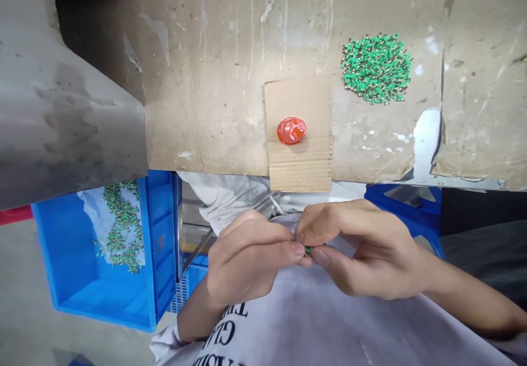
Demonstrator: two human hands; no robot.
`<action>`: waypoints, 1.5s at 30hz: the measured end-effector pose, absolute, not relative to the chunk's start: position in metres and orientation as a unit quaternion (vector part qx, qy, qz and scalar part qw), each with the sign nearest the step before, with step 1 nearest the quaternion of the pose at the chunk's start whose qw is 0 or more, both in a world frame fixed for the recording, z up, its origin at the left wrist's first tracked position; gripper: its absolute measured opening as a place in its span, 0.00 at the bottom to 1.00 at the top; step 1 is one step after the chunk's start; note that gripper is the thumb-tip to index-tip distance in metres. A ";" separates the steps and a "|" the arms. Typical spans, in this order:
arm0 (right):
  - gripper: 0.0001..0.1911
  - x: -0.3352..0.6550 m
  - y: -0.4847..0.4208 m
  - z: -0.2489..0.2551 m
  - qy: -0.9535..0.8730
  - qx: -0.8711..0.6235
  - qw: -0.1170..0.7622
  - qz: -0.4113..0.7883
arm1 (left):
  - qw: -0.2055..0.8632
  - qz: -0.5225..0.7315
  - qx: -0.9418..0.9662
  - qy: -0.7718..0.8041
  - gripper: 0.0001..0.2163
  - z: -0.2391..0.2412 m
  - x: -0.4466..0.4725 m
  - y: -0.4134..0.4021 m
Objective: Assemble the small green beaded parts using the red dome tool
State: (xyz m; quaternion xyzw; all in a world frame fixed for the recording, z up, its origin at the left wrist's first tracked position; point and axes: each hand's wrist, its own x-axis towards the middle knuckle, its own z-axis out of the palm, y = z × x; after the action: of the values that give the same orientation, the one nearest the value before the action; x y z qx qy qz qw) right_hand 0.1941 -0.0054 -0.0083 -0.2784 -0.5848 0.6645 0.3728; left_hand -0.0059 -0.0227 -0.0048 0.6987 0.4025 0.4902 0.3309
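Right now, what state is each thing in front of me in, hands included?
left hand: fingertips pinched on the small green piece.
right hand: fingertips pinched on the same piece.
small green piece: held between both hands, mostly hidden.
green pile: loose heap on the table, untouched.
red cap: resting on the cardboard piece, whitish smear inside.
blue bin: open, green pieces scattered inside.

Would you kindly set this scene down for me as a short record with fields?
left hand: fingertips pinch a small green piece above the lap
right hand: pinches the same piece from the other side
table: worn, scratched surface
cardboard piece: lies at the table's near edge
red cap: sits on the cardboard piece
green pile: loose heap on the table, right of the cardboard
blue bin: lower left, more green bits inside
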 end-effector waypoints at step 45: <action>0.08 0.194 -0.010 -0.016 -0.153 -0.267 0.206 0.929 | 0.413 0.462 0.662 0.422 0.04 -0.003 -0.008 -0.031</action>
State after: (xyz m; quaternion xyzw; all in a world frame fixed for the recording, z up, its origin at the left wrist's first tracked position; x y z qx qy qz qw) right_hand 0.1938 -0.0099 -0.0159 -0.2666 -0.1531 0.9290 0.2061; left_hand -0.0085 -0.0312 -0.0027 0.6621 0.4216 0.4618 0.4130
